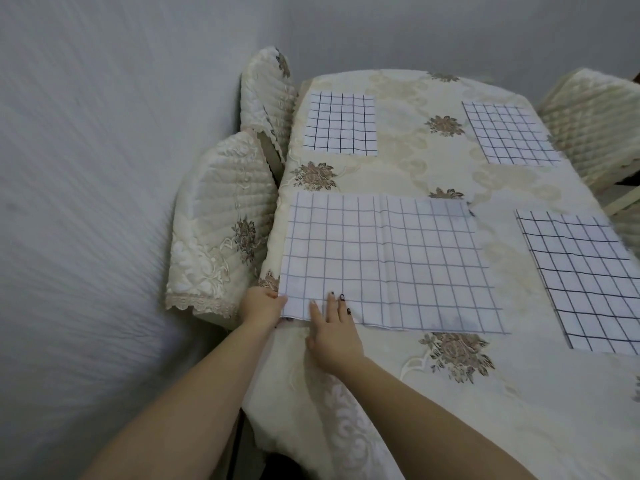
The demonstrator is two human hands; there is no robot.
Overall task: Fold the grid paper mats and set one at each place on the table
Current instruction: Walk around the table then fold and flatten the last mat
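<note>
Head view
- Table (pixel 519 393) with cream floral cover; quilted chairs (pixel 221 230) pushed in along the left side, another at far right
- Three folded mats lie flat at their places: far-left mat (pixel 341 124), far-right mat (pixel 510 135), near-right mat (pixel 585 282), all well apart
- Open mat (pixel 384 261) is spread flat at the near-left place, clearly wider than the folded ones; a faint crease runs down its middle; its left edge sits at the table edge
- Left hand (pixel 261 304) pinches the open mat's near-left corner, thumb on top, fingers curled under the paper
- Right hand (pixel 332 327) lies flat, fingers straight, tips pressing on the mat's near edge just beside the left hand; it grips nothing

Judgement
- Step in hand looks like the fold of the last mat; three places done, one left
- To do it well: keep the right fingers as an anchor near the middle crease, carry the pinched corner across in a low arc so the thin sheet does not buckle
- Match corner to corner and line up the grid before pressing
- Run a flat palm along the crease from the middle outward
- Finish with the folded mat square to the table edge, like the other three
</note>
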